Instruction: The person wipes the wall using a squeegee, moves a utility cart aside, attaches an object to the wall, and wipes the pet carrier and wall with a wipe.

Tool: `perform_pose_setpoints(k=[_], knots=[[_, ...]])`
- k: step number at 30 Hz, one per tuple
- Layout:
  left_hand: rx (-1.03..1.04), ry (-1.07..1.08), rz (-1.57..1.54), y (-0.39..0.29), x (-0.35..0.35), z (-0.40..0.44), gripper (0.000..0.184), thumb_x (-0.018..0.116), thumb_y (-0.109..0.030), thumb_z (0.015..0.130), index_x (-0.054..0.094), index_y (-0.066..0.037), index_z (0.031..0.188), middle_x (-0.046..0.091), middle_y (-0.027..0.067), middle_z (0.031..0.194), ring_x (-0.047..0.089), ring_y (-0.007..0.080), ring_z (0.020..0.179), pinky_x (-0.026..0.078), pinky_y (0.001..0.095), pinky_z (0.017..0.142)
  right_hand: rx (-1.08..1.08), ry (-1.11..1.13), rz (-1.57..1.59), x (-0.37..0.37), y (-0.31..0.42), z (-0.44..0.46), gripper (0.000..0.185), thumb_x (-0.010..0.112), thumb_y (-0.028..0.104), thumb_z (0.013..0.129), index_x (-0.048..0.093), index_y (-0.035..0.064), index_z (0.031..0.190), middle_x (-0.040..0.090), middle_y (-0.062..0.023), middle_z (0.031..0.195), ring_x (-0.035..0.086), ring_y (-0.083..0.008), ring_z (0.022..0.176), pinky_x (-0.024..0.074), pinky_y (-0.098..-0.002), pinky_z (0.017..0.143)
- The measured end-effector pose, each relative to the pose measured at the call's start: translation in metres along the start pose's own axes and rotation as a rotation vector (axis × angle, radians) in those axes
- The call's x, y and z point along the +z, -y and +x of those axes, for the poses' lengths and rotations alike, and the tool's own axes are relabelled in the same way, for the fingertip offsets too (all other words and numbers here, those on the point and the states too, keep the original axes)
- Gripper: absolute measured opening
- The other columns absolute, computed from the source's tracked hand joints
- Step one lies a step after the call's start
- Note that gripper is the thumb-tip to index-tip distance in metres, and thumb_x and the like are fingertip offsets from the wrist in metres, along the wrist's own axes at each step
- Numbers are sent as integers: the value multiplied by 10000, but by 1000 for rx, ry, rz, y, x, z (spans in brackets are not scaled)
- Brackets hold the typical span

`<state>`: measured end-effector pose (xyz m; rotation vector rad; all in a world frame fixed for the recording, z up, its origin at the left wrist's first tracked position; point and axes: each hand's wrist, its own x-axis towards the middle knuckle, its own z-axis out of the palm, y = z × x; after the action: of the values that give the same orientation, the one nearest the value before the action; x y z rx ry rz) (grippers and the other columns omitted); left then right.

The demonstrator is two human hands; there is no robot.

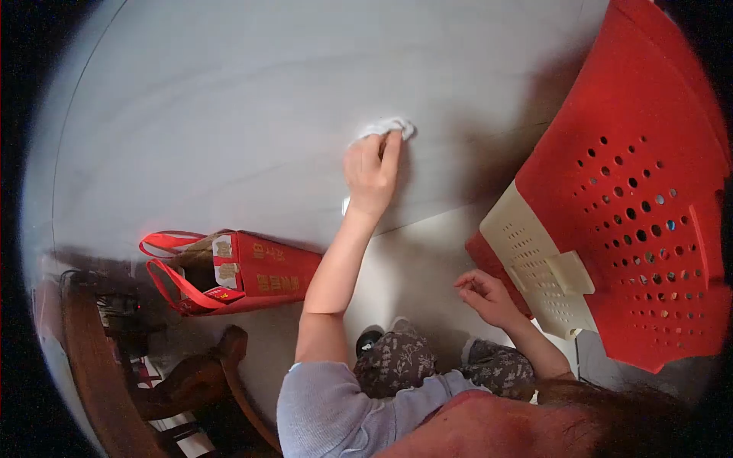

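My left hand (372,169) is stretched forward with its fingers closed on a crumpled white cloth (393,127). The cloth is pressed against a pale grey, smooth surface (252,107) with thin joint lines. Lower right, my right hand (490,298) hovers in front of my knees, its fingers loosely bent and a little apart, with nothing seen in them. Closest to it is a cream perforated panel (527,256) on a large red plastic piece (649,206) full of round holes.
A red carrier bag (267,271) with gold lettering and red handles lies left of my left forearm. Dark wooden furniture (195,378) with a curved arm fills the lower left. My patterned trousers (397,362) and one dark shoe (369,340) show below.
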<state>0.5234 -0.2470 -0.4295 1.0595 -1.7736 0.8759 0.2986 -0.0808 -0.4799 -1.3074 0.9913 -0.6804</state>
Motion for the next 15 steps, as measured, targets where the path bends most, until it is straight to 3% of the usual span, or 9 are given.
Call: perform_pose_setpoints(k=[4,5,8,9,10,13,15], knots=[[-11,48,-43,10,-17,20,212,580,-15,623,590,-47,833,449,56,684,463,177,592,349,299,475,-26,-6,36,-4,-1,-7,128,508,51,779,512,50,907,439,50,680,384,-10,588,322,-169,529],[26,-94,-1,15,-20,35,200,584,-22,625,587,-39,824,461,55,693,452,184,556,332,310,438,-12,3,34,-5,-4,-7,128,505,48,778,511,50,905,441,48,687,383,-11,590,322,-169,530],[65,-102,-2,9,-13,27,194,582,-14,629,587,-31,823,476,61,712,460,191,562,334,305,424,-9,-8,63,-4,-5,-11,131,504,45,775,509,50,906,444,44,703,386,-12,596,324,-169,532],[33,6,42,6,-10,11,189,577,-43,651,598,-66,837,501,37,761,488,170,642,338,291,527,-33,-25,88,-4,-3,-10,135,505,45,774,508,51,909,445,42,712,389,-13,601,326,-169,534],[33,2,42,3,-12,7,189,577,-43,651,598,-66,837,501,37,761,488,170,642,338,291,527,-36,-26,85,-5,-4,-10,135,505,45,774,508,51,909,445,42,712,389,-13,601,326,-169,534],[-8,-78,286,-1,-12,5,200,559,-101,682,610,-159,867,515,-35,849,481,96,793,228,276,705,-93,8,59,-4,-10,-10,143,507,49,774,510,53,917,447,42,726,400,-14,618,334,-169,543],[-30,-92,308,-3,-12,14,209,556,-94,680,606,-159,873,512,-32,853,480,104,799,236,278,704,-49,10,18,-2,-1,-12,147,511,56,773,516,51,920,455,42,730,410,-16,623,341,-171,548]])
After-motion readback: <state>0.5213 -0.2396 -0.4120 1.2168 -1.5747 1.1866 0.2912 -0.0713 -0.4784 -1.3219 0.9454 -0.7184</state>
